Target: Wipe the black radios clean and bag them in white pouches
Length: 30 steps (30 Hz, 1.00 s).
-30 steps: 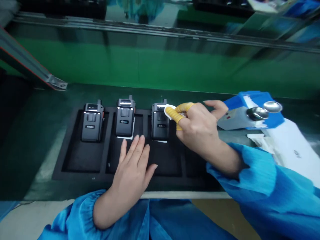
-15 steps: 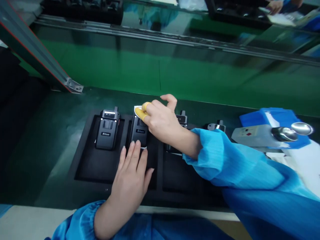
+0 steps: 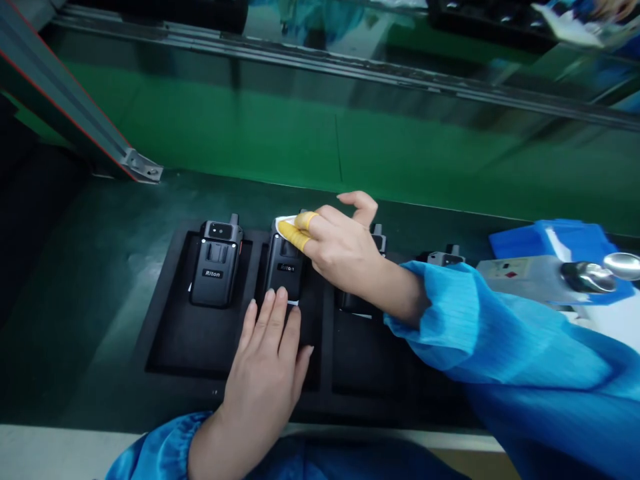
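R hand (image 3: 345, 248) hides upper R part of 2nd radio (image 3: 285, 277) fr. L & most of wipe (image 3: 283, 221); R thumb tucked out of sight. 3rd radio (image 3: 379, 241) mostly behind R hand & wrist. 4th radio (image 3: 447, 258): top only, rest behind R sleeve (image 3: 450, 313), w/ tray (image 3: 327, 360) R end too. Bottle (image 3: 540, 273) label too small to read. White item (image 3: 617, 319) cut off at R edge. Top R corner: blurred, cut off, prob. co-worker's hand (image 3: 617, 8).
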Each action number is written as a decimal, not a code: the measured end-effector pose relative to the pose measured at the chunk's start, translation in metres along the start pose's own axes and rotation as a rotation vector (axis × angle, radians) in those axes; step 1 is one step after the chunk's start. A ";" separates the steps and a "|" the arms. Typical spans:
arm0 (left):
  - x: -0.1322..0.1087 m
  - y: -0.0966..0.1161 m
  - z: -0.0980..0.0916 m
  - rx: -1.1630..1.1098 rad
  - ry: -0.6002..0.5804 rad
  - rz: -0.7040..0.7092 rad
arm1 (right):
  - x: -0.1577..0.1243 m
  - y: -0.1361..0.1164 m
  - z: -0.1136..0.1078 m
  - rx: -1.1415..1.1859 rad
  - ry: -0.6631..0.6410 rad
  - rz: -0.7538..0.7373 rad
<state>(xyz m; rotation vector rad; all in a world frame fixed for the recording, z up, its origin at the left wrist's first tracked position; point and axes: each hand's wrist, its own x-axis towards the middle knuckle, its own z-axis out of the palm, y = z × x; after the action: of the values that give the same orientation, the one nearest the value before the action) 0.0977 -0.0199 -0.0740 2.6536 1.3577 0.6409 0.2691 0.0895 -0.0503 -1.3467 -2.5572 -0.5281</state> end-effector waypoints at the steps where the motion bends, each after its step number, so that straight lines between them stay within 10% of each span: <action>1: 0.000 0.000 0.000 -0.004 0.001 -0.003 | -0.004 0.003 -0.001 -0.008 0.002 -0.011; 10: 0.001 0.001 0.000 0.006 -0.002 0.000 | 0.000 0.003 0.001 -0.103 0.226 -0.092; 16: 0.002 0.001 -0.002 0.029 -0.006 0.001 | -0.010 0.010 -0.003 -0.080 0.083 -0.076; 30: 0.002 0.002 0.000 0.035 0.026 0.018 | 0.005 -0.012 0.002 -0.202 0.281 0.009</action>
<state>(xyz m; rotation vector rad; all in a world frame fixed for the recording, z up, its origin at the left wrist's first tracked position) 0.1000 -0.0196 -0.0735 2.6972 1.3650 0.6623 0.2563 0.0880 -0.0525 -1.2405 -2.3186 -0.9241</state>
